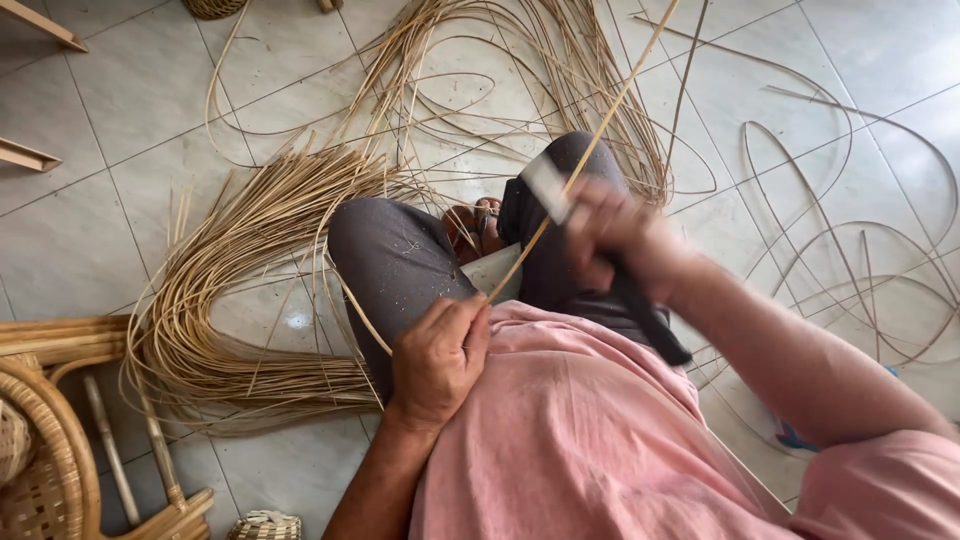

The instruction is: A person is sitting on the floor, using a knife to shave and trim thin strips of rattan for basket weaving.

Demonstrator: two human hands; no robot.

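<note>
Though blurred, 1 thin tan cane strip (590, 150)

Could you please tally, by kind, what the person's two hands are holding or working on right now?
Rattan strip, pinched low by the left hand: 1
Knife, blurred, gripped by the right hand against the strip: 1
Total: 2

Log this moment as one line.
left hand: pinches rattan strip | right hand: blurred, grips knife on strip | floor: loose strips
</note>
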